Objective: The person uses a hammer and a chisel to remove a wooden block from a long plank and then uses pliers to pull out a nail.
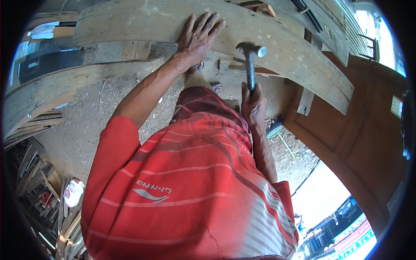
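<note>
So, wood scraps (32, 169) piled up on the near left. Left hand (197, 43) is flat on the long plank (277, 56) lying across the far side, fingers spread, gripping nothing. To its right, the right hand (254, 104) has its fingers wrapped round the hammer (250, 65), head over the plank; can't tell if they touch. Looks like the bracing step to me; any swing needs those left fingers clear.

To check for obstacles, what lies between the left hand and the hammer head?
In the head view, only bare plank shows between left hand and hammer head.
</note>
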`<state>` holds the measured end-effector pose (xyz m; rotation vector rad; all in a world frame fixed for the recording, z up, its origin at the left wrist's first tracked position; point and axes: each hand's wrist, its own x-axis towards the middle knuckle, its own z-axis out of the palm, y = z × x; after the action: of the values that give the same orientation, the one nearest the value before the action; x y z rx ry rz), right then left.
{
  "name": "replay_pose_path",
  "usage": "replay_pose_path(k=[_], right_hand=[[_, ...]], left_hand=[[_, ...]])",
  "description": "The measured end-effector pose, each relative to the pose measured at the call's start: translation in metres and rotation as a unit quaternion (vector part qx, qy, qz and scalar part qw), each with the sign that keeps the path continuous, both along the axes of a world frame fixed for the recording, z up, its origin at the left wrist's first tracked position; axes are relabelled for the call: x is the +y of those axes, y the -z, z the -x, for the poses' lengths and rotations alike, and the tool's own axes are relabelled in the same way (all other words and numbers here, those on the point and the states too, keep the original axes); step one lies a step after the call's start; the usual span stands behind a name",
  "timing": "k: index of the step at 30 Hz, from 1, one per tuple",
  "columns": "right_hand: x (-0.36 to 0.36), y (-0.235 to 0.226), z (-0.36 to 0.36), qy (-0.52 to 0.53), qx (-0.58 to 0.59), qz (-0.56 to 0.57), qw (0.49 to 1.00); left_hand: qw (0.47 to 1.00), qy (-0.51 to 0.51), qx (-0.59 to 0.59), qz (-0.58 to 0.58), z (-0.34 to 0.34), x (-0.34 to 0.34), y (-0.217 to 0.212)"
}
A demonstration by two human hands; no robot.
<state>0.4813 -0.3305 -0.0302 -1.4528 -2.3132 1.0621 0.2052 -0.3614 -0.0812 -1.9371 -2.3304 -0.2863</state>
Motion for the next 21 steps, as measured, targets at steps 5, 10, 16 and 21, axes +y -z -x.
replay_pose_path(k=[5,10,16,21], right_hand=[[-0.004,-0.058,0.008,0.019,0.408,-0.025,0.913],[0.005,0.034,-0.02,0.016,0.162,-0.018,0.986],[0.013,-0.008,-0.021,0.074,0.114,0.005,0.991],[0.01,-0.058,0.01,0.033,0.517,-0.109,0.848]], left_hand=[[1.0,-0.001,-0.014,-0.017,0.002,-0.007,0.005],[0.999,0.012,-0.018,-0.024,-0.002,-0.001,-0.002],[0.999,0.016,-0.026,-0.045,0.005,-0.001,0.001],[0.999,0.021,-0.015,-0.044,0.001,-0.006,0.001]])
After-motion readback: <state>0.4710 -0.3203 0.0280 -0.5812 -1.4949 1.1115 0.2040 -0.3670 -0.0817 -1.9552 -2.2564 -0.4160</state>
